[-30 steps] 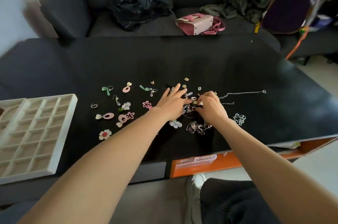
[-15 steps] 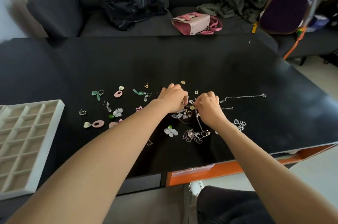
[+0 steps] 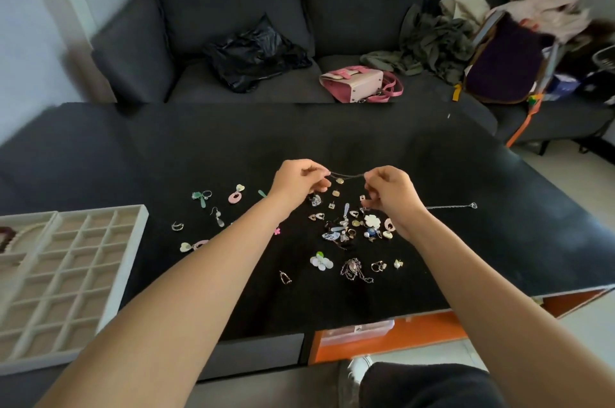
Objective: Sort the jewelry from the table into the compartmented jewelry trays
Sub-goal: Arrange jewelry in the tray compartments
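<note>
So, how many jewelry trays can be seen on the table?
2. One white compartmented tray lies at the left table edge; a second tray sits beside it at the frame's far left, mostly cut off. More could lie outside the view.

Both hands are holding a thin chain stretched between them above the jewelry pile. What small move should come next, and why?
Probably carry the chain left toward the tray. The left hand and right hand each pinch an end, and it hangs taut above the table, seemingly free of the loose pieces below. The tray sits at the table's left edge with many open compartments; which one suits a chain I cannot tell.
</note>
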